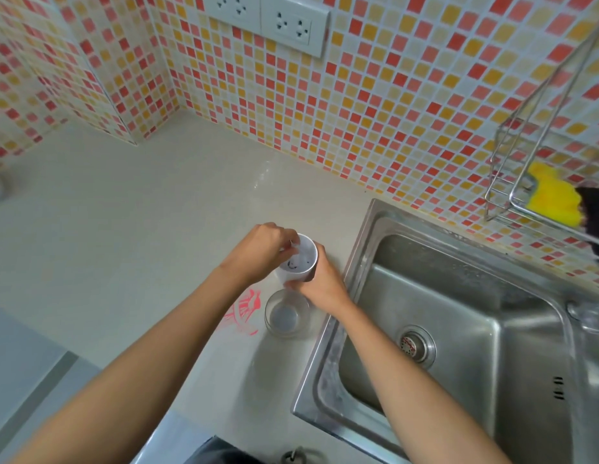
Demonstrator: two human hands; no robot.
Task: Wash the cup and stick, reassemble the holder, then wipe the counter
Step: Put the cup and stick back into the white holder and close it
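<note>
A white cup-shaped holder [300, 262] stands upright on the pale counter [124, 229], just left of the sink. My right hand [320, 283] wraps around its near side. My left hand [263, 251] reaches over the rim, its fingertips pinching something small and thin inside; the item is mostly hidden. A clear glass cup [286, 313] sits on the counter right in front of the holder. Red smear marks [246, 311] lie on the counter to the left of the glass.
A steel sink [458, 329] with a drain strainer [415, 346] fills the right side. A wire rack [512, 195] on the tiled wall holds a yellow sponge [552, 195]. Wall sockets [268, 18] sit above. Water drops glisten near the back wall.
</note>
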